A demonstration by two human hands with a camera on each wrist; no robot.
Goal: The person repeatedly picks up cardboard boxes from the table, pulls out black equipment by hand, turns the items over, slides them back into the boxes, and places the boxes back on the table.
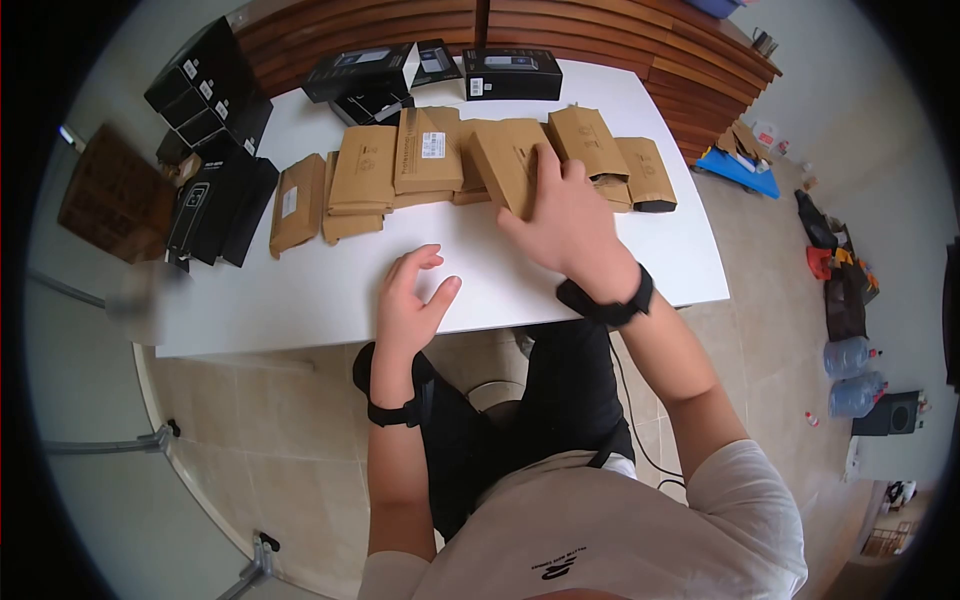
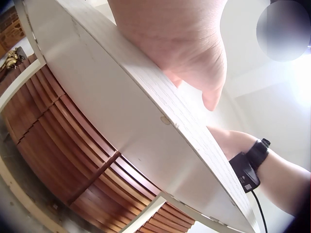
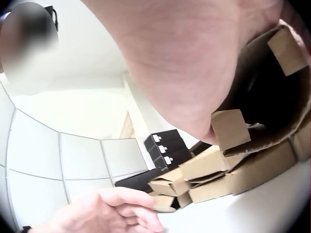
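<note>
My right hand [image 1: 570, 215] grips a brown cardboard box [image 1: 497, 150] in the row on the white table, its fingers over the top and thumb at the near left side. In the right wrist view this cardboard box [image 3: 231, 131] shows an open end with flaps out and a dark inside. My left hand [image 1: 408, 300] hovers by the table's front edge, fingers loosely bent and thumb apart, with nothing in it. From the left wrist view, the left hand [image 2: 180, 39] appears above the table edge.
Several brown boxes [image 1: 365, 165] lie in a row across the white table [image 1: 300, 310]. Black boxes are stacked at the left [image 1: 205, 90], and more black boxes [image 1: 512, 75] stand at the back. Wooden slatted furniture [image 1: 560, 30] is behind the table.
</note>
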